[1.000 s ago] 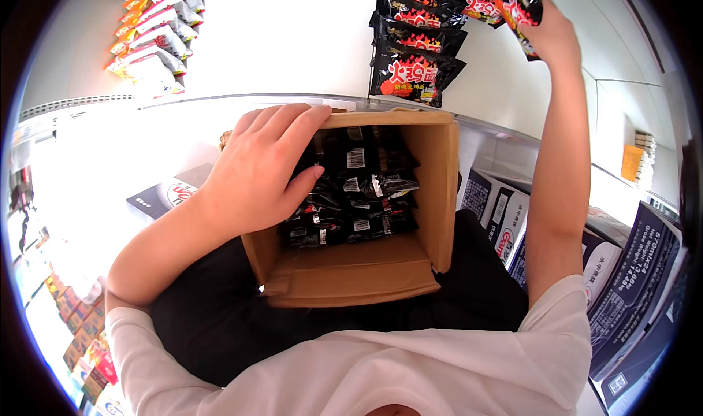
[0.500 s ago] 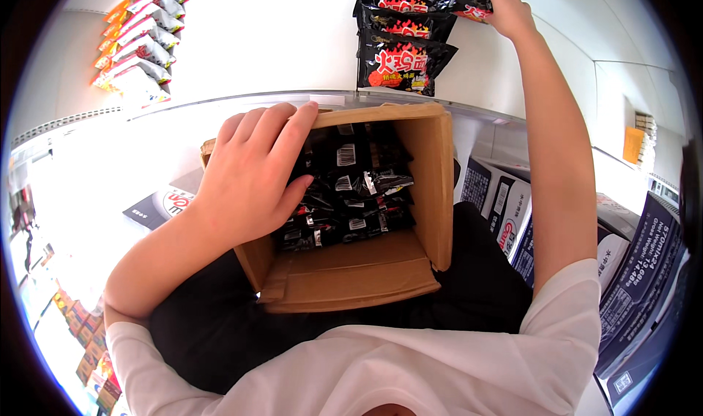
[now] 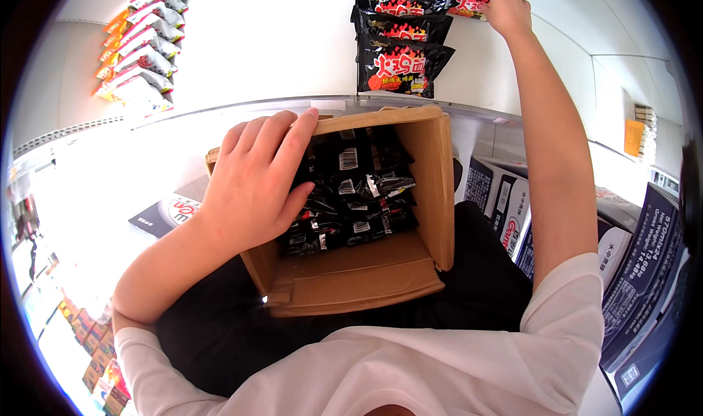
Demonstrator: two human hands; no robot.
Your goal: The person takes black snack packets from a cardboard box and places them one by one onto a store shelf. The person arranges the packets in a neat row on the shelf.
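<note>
My left hand (image 3: 260,178) grips the left wall of an open cardboard box (image 3: 445,189), thumb inside and fingers over the rim. The box leans on my lap with its opening toward me. Several black noodle packets (image 3: 350,189) lie in it. My right hand (image 3: 507,9) reaches up to the shelf, fingers closed on a black and red noodle packet (image 3: 467,6). That packet stands at the right of a front-to-back row of matching packets (image 3: 399,66). Its far side is hidden.
A white shelf (image 3: 256,57) with a clear front edge runs above the box. Another row of white and orange packets (image 3: 146,57) stands on its left. Dark blue and white cartons (image 3: 637,269) are stacked at my right; a similar carton (image 3: 172,211) is at my left.
My right hand has drawn slightly up and left, still at the packet on the shelf. The box and my left hand have shifted a little right and down in view.
</note>
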